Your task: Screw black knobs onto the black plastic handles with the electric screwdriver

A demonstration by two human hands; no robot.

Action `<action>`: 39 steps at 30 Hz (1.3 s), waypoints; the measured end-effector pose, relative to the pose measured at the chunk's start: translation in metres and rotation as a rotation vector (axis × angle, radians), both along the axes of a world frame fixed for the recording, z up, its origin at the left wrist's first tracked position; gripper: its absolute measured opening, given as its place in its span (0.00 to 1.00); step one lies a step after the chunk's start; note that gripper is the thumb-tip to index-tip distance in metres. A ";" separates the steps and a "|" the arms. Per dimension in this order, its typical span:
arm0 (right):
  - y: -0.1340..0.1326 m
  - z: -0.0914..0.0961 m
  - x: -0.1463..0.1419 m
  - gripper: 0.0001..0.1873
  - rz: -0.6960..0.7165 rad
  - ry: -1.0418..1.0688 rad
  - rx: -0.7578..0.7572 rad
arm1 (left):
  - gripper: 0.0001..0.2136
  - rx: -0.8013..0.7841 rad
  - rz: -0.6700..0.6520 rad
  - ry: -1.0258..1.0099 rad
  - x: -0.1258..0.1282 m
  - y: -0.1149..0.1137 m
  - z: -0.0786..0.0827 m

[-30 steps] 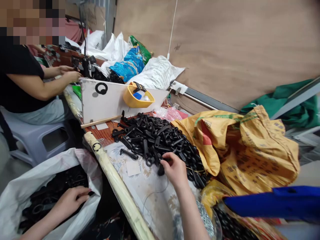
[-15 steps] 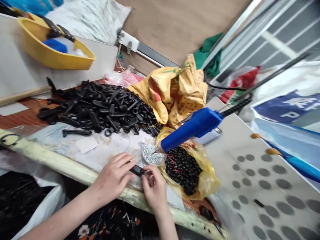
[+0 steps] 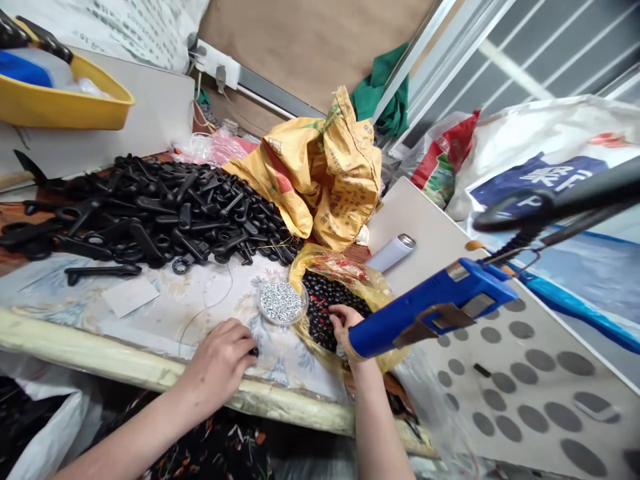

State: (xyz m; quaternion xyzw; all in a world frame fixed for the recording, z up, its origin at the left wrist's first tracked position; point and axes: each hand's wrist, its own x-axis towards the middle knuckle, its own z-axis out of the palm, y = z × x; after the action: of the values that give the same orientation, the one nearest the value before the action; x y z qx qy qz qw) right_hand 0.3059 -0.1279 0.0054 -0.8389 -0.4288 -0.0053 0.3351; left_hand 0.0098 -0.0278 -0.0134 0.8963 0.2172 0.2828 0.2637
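Observation:
My left hand (image 3: 223, 360) rests near the table's front edge, its fingers curled round a black handle (image 3: 255, 351); just the end of it shows past the fingertips. Over the yellow plastic bag (image 3: 300, 267) is my right hand (image 3: 345, 327), thumb and forefinger drawn together at the small black round parts (image 3: 320, 303). What those fingers grip, if anything, is hidden. A blue electric screwdriver (image 3: 425, 310) hangs in front of the right wrist and covers part of that hand. Between the hands stands a clear round dish of small silver screws (image 3: 281, 302).
A large pile of black lever handles (image 3: 165, 213) covers the table's back left, with one loose handle (image 3: 103, 272) and a white card (image 3: 130, 295) before it. Behind are a yellow sack (image 3: 330, 173) and a spray can (image 3: 393, 253). A yellow bin (image 3: 65, 100) hangs at upper left.
My right hand has left the black handle and moved right to the bag of small black parts. My left hand keeps the handle. The view has shifted, and the screwdriver appears lower and further right.

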 end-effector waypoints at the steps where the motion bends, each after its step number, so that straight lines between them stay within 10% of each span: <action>1: 0.007 0.000 0.003 0.12 0.017 0.015 -0.025 | 0.09 -0.015 -0.004 -0.005 0.001 0.000 -0.001; 7: 0.004 0.006 0.003 0.10 0.031 0.135 -0.017 | 0.07 -0.023 0.019 -0.048 -0.004 -0.004 0.002; 17: -0.095 0.017 -0.071 0.26 -0.192 0.718 0.260 | 0.08 -0.084 0.053 -0.048 -0.002 -0.009 0.007; 25: -0.019 0.018 -0.154 0.23 0.272 1.091 0.147 | 0.08 -0.089 0.050 -0.046 -0.002 -0.009 0.010; 39: -0.006 -0.002 -0.155 0.09 0.325 0.609 0.129 | 0.11 -0.099 0.039 -0.054 -0.002 -0.011 0.013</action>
State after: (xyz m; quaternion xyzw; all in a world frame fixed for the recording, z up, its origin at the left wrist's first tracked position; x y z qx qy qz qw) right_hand 0.1504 -0.1340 0.0036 -0.6998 -0.4360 0.2716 0.4964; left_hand 0.0074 -0.0384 -0.0006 0.8699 0.2410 0.3007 0.3079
